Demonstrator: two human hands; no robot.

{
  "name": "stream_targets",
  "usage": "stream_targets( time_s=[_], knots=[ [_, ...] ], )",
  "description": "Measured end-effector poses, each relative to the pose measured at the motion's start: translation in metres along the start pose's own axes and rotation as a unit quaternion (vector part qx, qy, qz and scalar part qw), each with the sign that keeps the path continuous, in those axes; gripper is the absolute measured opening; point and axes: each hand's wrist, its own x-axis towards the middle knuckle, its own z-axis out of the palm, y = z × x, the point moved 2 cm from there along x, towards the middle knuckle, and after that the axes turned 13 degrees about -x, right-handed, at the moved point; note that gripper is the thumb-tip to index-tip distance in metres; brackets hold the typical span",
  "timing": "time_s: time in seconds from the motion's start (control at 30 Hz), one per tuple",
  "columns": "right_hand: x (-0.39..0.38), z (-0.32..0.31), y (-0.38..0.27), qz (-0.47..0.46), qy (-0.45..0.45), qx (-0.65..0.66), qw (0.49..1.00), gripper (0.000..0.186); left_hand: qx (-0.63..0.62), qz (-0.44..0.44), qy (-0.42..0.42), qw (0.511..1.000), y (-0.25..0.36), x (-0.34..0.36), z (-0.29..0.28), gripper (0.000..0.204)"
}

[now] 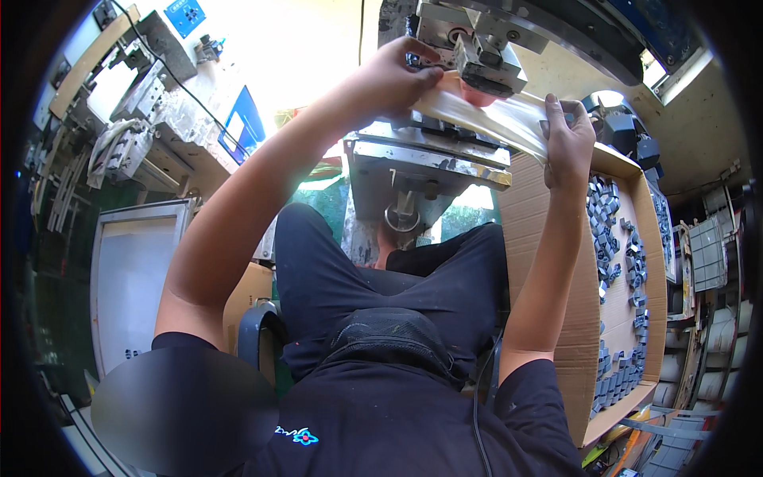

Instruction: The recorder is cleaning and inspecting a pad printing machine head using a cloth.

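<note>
A whitish see-through strip (pixel 509 123), which looks like adhesive tape, is stretched between my two hands. My left hand (pixel 403 79) pinches its left end, thumb and fingers closed, beside the machine's head. At the other end, my right hand (pixel 570 141) is closed on the strip, lower and to the right. A rounded pinkish-red pad (pixel 477 96) hangs under the metal block (pixel 489 70) of the machine. The strip passes just below this pad and seems to touch it. Beneath the strip sits the machine's metal bed (pixel 429 159), partly hidden by it.
To my right, a long cardboard box (pixel 548 318) holds many small grey-blue parts (pixel 628 374) in rows and piles. A white-framed panel (pixel 139 270) stands at left. Behind it is a cluttered bench (pixel 179 119) with metal fixtures. A dark cable (pixel 159 60) crosses there.
</note>
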Motion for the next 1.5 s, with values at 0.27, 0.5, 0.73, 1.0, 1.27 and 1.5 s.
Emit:
stream_targets(
  time_s=[0.27,0.5,0.73,1.0,1.27,1.5],
  knots=[
    [-0.047,-0.012,-0.003,0.014,0.026,-0.002,1.000,0.018,0.102,-0.005,-0.113,0.988,0.013,-0.048,0.014,0.039],
    [-0.089,0.015,-0.017,-0.008,-0.061,0.071,0.996,0.013,0.180,0.061,-0.081,0.978,0.010,-0.072,0.008,0.036],
    [-0.133,0.022,-0.034,0.065,-0.337,0.228,0.911,0.078,-0.234,0.041,-0.147,0.960,0.010,-0.122,0.018,0.033],
    [-0.151,-0.009,-0.018,0.169,-0.185,0.220,0.943,0.036,-0.451,-0.081,0.001,0.889,-0.045,-0.151,0.039,0.042],
    [-0.146,-0.016,-0.035,0.171,-0.144,0.181,0.958,0.039,-0.438,-0.164,-0.040,0.883,-0.111,-0.171,0.045,0.036],
    [-0.102,0.015,-0.053,0.327,-0.211,0.620,0.681,0.052,-0.452,-0.205,-0.005,0.868,-0.162,-0.160,0.046,0.030]
  ],
)
